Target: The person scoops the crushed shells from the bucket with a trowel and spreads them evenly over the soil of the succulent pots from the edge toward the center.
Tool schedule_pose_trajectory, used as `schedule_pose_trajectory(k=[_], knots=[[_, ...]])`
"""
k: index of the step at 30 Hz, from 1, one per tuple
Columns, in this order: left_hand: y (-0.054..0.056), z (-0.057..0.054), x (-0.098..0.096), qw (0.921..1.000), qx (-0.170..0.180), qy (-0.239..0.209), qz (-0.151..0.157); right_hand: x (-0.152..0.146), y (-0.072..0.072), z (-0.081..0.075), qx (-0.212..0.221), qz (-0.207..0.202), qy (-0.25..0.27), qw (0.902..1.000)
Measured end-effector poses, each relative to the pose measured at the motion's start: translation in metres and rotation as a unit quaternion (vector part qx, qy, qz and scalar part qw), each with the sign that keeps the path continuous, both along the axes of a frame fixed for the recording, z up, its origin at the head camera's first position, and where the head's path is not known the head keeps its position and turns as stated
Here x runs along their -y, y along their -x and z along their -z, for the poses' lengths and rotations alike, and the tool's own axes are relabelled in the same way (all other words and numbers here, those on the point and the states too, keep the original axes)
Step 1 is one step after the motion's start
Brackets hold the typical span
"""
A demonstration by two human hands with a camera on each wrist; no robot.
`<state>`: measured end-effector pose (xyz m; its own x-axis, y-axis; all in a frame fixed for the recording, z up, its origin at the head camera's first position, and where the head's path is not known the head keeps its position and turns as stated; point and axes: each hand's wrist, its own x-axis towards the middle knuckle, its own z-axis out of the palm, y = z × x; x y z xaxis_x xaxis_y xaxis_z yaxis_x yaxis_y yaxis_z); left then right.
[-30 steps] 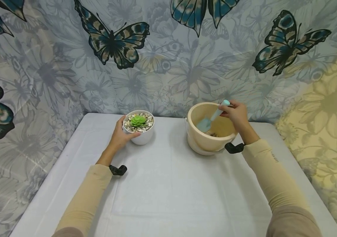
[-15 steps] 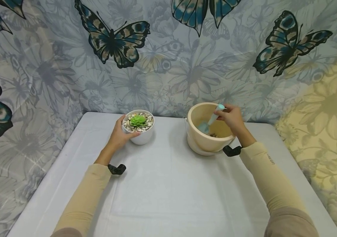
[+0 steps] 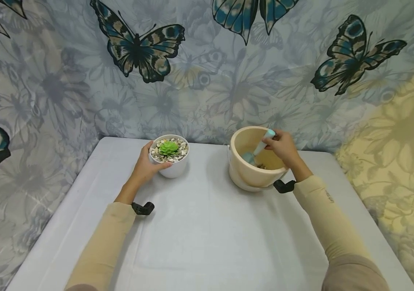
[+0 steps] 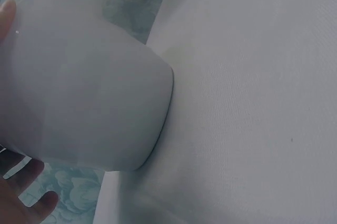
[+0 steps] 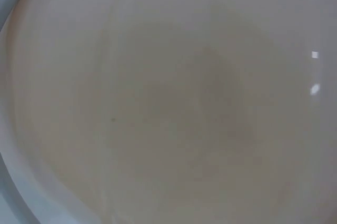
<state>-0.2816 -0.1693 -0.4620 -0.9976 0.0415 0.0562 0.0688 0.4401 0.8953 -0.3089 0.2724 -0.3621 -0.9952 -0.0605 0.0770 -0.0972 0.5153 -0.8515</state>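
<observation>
My left hand [image 3: 145, 165] holds a white plant pot [image 3: 173, 171] at its left side, thumb across the front near the rim. A green succulent [image 3: 168, 148] sits among pale pebbles in it. In the left wrist view the pot [image 4: 84, 87] fills the left part, with fingers [image 4: 26, 208] showing at its edges. My right hand [image 3: 283, 147] grips the handle of a light-blue trowel [image 3: 261, 148]. The trowel's blade is down inside a cream bucket [image 3: 241, 173], beside some small bits [image 3: 261, 166] at the bottom. Only the bucket's smooth wall [image 5: 168, 103] shows in the right wrist view.
Pot and bucket stand apart near the back edge of a table [image 3: 207, 234] with a white cloth. Behind it hangs a floral, butterfly-printed cloth [image 3: 236, 89]. A black wrist camera [image 3: 143, 208] sits on the left arm, another [image 3: 284, 186] on the right.
My right hand has moved slightly left and down, lowering the trowel deeper into the bucket. The left hand keeps its hold on the plant pot.
</observation>
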Motion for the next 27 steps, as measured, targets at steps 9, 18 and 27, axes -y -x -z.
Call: schedule_pose_trajectory(k=[9, 18, 27], knots=[[-0.009, 0.006, 0.002, 1.0000, 0.004, -0.004, -0.001, 0.002, -0.006, 0.004, 0.005, 0.002, -0.015, 0.9999], [-0.008, 0.006, 0.003, 0.9999, 0.005, -0.012, -0.008, 0.004, -0.002, 0.002, 0.003, -0.009, -0.030, 0.9995], [-0.001, 0.003, -0.001, 0.9997, -0.006, -0.023, -0.012, 0.002, 0.000, 0.001, 0.005, -0.004, -0.043, 0.9991]])
